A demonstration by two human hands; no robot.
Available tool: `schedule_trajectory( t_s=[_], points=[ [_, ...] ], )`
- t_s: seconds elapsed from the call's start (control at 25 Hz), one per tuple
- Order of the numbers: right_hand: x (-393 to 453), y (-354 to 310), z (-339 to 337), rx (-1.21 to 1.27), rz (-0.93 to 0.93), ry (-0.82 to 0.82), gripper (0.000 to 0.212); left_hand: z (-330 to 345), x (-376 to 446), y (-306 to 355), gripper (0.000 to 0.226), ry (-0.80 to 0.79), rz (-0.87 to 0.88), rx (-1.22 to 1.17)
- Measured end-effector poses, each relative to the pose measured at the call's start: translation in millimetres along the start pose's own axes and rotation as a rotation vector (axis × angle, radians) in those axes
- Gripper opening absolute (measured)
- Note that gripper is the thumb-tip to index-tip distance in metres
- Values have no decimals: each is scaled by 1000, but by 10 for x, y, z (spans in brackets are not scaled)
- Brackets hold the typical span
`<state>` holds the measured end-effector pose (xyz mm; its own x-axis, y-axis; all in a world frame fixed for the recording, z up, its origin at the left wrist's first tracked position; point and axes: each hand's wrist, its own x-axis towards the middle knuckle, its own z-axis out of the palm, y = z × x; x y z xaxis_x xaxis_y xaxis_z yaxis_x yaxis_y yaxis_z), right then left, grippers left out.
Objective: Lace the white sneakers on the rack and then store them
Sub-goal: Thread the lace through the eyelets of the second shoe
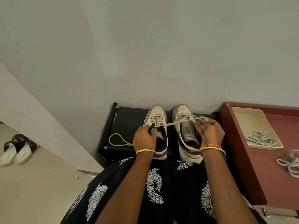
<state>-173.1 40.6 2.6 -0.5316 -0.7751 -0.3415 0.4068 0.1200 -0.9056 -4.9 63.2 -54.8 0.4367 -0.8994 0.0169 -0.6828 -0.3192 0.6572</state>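
Low centre of frame, both white sneakers sit on the black rack [127, 120]. I judge the left sneaker [157, 125] half laced, my left hand [144, 138] gripping its collar; my right hand [210, 131] pinches the taut lace [176, 122]. The right sneaker [186, 126] and storing remain.

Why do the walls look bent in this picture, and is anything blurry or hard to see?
Head view: the wide-angle lens bows the wall lines and the red cabinet's edge; lighting is soft and even, no glare; the black rack is dark and swallows detail; the right hand pulling the lace is slightly blurred, the left hand and sneakers fairly sharp.
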Motion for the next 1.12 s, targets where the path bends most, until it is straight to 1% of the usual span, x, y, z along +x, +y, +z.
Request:
schedule_trajectory(
  t_s=[0.04,0.08,0.12,0.16,0.2,0.24,0.28,0.32,0.36,0.4,0.56,0.68,0.76,0.88,0.96,1.04,1.12],
  points=[
    [-41,-12,68,145,89,-63,20,0,0,1,22,-2,0,-1],
    [-117,-26,167,206,117,-136,19,0,4,0,22,-5,1,-2],
    [-205,-30,284,139,66,-209,17,-3,8,-1,22,-10,0,-3],
    [-282,-4,390,-105,-86,-284,13,-7,11,-1,22,-15,-3,-4],
    [-325,80,473,-493,-318,-369,12,-14,11,-2,22,-17,-6,-3],
    [-326,223,528,-901,-543,-464,15,-17,13,-5,22,-17,-6,-3],
    [-329,366,567,-1254,-681,-533,20,-21,11,-7,22,-17,-2,-5],
    [-337,475,592,-1516,-710,-567,24,-17,9,-7,22,-19,3,-7],
    [-348,553,607,-1665,-703,-563,27,-17,8,-6,23,-19,8,-9],
    [-359,598,616,-1716,-701,-545,29,-19,9,-7,23,-19,12,-8],
    [-388,581,565,-1607,-742,-526,30,-15,9,-9,23,-16,9,-1],
    [-373,466,433,-1444,-647,-508,23,-12,-2,3,23,3,-6,6],
    [-305,316,288,-1251,-501,-503,18,-25,7,3,22,15,-18,3],
    [-173,72,-14,-970,-193,-538,10,-34,-3,13,23,9,-30,-5],
    [-153,29,-122,-755,-58,-555,13,-36,-10,29,22,3,-31,-3],
    [-185,81,-53,-463,54,-587,19,-39,-14,40,22,0,-30,-10],
    [-257,149,161,-176,152,-643,21,-49,-8,39,22,-13,-27,-11]
  ],
)
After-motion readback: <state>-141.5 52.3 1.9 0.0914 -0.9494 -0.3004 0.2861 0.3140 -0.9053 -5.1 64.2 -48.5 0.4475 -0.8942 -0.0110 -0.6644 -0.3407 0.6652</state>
